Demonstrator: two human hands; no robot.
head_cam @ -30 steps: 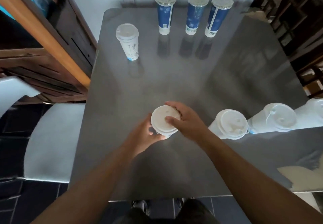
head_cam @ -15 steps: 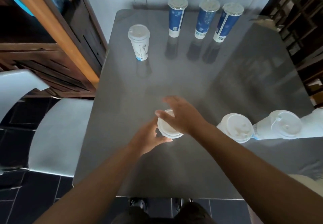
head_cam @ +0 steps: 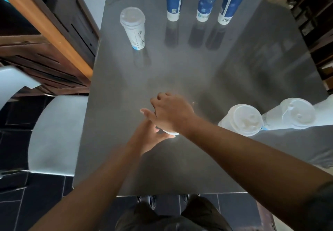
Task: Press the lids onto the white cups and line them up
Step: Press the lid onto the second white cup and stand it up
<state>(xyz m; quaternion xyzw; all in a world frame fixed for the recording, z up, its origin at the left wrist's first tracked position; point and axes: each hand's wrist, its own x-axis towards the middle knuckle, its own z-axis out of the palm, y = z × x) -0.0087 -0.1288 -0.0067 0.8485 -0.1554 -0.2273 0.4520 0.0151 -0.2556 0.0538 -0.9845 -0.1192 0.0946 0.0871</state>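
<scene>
Grey table [head_cam: 198,65]: at its far-left corner a lone capped cup [head_cam: 133,27] stands apart from the rest. Near the front edge, your left hand [head_cam: 153,138] wraps the side of the white cup being capped, thumb curled on its near wall. The cup's body is hidden, and only a sliver of the lid [head_cam: 170,132] shows. Your right hand [head_cam: 171,113] lies over that lid, fingers bent down past its far rim. Three blue cups [head_cam: 205,0] line the far edge, and two lidded cups [head_cam: 242,120] sit by the right edge. Press off-centre and one side may stay unseated — or the cup may tip, skid on the slick top, or buckle in your left grip.
</scene>
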